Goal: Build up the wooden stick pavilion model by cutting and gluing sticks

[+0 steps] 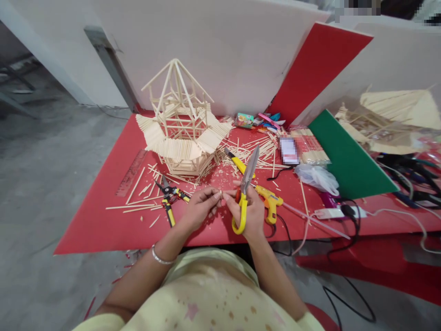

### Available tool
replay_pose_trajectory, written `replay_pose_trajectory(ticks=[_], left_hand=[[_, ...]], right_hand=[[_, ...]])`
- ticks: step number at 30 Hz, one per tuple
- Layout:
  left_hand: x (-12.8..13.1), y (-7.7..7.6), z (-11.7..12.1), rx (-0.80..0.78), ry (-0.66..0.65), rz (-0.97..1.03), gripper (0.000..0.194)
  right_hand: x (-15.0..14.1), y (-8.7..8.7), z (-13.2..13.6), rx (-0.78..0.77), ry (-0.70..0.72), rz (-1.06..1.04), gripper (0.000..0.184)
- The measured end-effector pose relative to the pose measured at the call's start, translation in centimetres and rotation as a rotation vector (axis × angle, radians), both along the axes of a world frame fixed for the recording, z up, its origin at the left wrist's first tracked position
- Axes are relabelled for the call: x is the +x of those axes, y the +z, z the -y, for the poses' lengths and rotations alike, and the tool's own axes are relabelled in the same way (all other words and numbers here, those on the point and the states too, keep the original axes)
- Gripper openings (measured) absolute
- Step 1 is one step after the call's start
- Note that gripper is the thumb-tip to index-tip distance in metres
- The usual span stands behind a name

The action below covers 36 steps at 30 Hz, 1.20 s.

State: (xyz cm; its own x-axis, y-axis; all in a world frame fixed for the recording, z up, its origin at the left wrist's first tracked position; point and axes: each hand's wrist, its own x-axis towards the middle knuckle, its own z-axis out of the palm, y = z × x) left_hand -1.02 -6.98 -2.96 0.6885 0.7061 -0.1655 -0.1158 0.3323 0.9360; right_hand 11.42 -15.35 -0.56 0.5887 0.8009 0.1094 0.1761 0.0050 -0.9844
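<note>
My right hand is closed round yellow-handled scissors, their blades pointing up and away from me. Its thumb and forefinger reach over to my left hand, whose fingers are pinched together. Something small and pale seems to sit between the fingertips, too small to name. Just beyond the hands stands a model tower of thin wooden sticks, with an open pointed roof frame and a flared skirt of sticks. Left of my left hand lie pruning snips with black and yellow handles. A yellow glue gun lies beside my right hand.
Loose sticks and shavings cover the red table. A yellow utility knife, a phone, a clear ruler, bagged sticks and a green board lie around. Cables run from a power strip at right.
</note>
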Motion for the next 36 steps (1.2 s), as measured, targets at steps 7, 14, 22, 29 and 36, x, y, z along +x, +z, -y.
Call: replay_pose_trajectory(ticks=[7,14,22,29,36], left_hand=[[-0.6,0.4,-0.8,0.228,-0.024,-0.084,0.038],[-0.3,-0.7,-1.4,0.167,-0.05,-0.121,0.043],[0.6,-1.2,-0.6,-0.332,0.126,0.085,0.03],[0.5,-0.9,0.0,-0.444,0.046,0.193,0.03],[0.0,-0.8,-0.1,-0.363,0.094,0.16,0.03]], right_hand=[[0.2,-1.0,-0.4,-0.034,0.001,0.055,0.042],[0.3,-1.4,0.0,-0.105,0.04,0.231,0.039],[-0.1,-1.8,0.0,-0.033,-0.017,0.075,0.048],[-0.1,-1.8,-0.2,-0.002,-0.066,0.098,0.044],[0.0,-1.5,-0.3,-0.004,-0.073,-0.051,0.048]])
